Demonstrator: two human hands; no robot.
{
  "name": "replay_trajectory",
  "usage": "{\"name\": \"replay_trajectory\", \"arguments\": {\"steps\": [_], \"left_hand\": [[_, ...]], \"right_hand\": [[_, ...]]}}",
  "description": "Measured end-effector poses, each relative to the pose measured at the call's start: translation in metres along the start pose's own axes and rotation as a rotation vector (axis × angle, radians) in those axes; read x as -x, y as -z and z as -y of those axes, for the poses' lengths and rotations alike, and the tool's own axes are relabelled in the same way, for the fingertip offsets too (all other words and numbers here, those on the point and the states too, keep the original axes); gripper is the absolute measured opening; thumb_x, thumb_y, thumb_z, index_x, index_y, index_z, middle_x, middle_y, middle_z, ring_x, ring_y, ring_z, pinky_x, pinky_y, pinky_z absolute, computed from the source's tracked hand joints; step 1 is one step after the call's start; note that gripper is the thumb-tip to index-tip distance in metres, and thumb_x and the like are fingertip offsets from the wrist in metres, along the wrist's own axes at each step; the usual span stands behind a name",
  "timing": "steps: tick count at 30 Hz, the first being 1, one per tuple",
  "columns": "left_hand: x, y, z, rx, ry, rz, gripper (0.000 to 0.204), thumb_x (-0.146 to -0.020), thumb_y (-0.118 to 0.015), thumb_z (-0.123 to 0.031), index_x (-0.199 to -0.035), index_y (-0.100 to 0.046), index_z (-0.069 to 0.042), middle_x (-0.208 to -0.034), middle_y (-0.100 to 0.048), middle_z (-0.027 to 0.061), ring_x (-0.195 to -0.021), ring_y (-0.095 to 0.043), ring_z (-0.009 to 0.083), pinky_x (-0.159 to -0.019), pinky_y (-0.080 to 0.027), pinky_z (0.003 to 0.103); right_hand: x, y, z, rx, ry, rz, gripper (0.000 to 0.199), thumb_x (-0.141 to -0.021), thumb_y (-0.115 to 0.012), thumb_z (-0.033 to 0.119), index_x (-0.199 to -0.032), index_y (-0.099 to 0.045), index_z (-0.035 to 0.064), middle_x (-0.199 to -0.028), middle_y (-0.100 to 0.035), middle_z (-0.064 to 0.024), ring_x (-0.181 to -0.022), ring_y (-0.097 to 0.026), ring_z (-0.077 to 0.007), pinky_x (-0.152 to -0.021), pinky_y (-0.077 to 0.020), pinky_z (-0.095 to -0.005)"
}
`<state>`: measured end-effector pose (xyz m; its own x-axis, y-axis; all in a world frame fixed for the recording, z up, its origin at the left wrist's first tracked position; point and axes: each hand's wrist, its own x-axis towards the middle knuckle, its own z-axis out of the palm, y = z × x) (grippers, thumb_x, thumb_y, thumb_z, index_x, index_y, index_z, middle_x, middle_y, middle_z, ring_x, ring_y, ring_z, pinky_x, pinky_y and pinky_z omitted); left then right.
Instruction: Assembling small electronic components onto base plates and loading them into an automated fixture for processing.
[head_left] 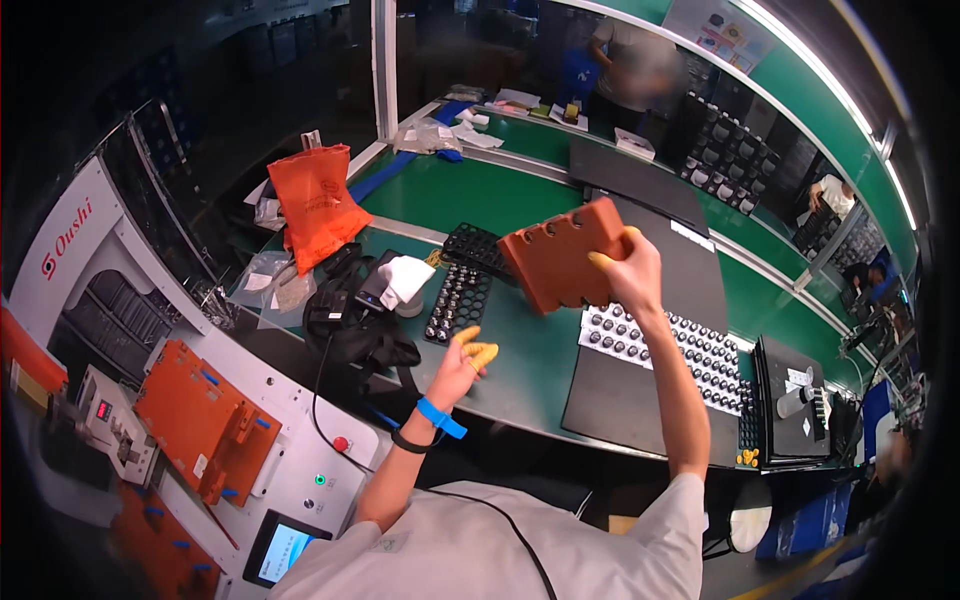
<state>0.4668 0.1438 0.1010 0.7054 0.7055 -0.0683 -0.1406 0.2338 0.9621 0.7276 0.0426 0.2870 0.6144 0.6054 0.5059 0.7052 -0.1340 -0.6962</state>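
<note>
My right hand (636,272), with yellow finger covers, grips the edge of a reddish-brown notched block (565,256) and holds it tilted above the bench. My left hand (464,366) also wears yellow finger covers; its fingers are apart, and nothing shows in them. Just beyond it lies a black tray (437,325) with small round metal parts in some of its holes. A second black tray (470,245) sits behind that one, partly hidden by the block. Below my right hand, a white sheet with rows of small dark round parts (705,362) rests on a black mat (612,400).
To the left stands a white machine (300,425) with orange fixture plates (205,420), a red button (341,443) and a screen (284,548). A black bag (345,315) and an orange bag (322,205) occupy the bench's left side. Black stacked trays (785,380) are at the right.
</note>
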Motion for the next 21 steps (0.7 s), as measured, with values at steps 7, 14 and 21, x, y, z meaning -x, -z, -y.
{"name": "replay_trajectory", "arguments": {"steps": [7,14,21], "left_hand": [[-0.001,-0.054,-0.013,0.150,0.209,0.421,0.057,-0.105,-0.056,-0.033,-0.150,-0.037,-0.003,-0.136,-0.060,0.0149,-0.111,-0.063,0.0207,-0.097,-0.051,0.035],[0.007,-0.126,-0.015,0.579,-0.067,0.307,0.028,-0.100,-0.066,-0.017,-0.121,-0.065,0.001,-0.114,-0.069,0.0042,-0.101,-0.066,0.0130,-0.088,-0.056,0.032],[0.022,-0.100,-0.044,0.374,-0.056,0.318,0.024,-0.091,-0.075,-0.009,-0.111,-0.067,0.002,-0.100,-0.072,0.0052,-0.085,-0.068,0.0113,-0.070,-0.057,0.027]], "right_hand": [[0.084,0.036,-0.017,-0.715,-0.177,-0.245,0.038,-0.082,-0.076,-0.004,-0.118,-0.062,-0.0047,-0.107,-0.071,-0.0091,-0.095,-0.068,-0.0165,-0.085,-0.0540,-0.0294],[0.197,0.026,-0.018,-1.075,-0.459,-0.607,0.045,-0.093,-0.065,0.012,-0.135,-0.051,0.0028,-0.130,-0.061,-0.0110,-0.118,-0.061,-0.0255,-0.103,-0.0496,-0.0409],[0.277,0.028,-0.017,-1.163,-0.593,-0.532,0.060,-0.092,-0.068,0.024,-0.145,-0.047,0.0059,-0.138,-0.058,-0.0091,-0.128,-0.057,-0.0258,-0.108,-0.0468,-0.0441]]}}
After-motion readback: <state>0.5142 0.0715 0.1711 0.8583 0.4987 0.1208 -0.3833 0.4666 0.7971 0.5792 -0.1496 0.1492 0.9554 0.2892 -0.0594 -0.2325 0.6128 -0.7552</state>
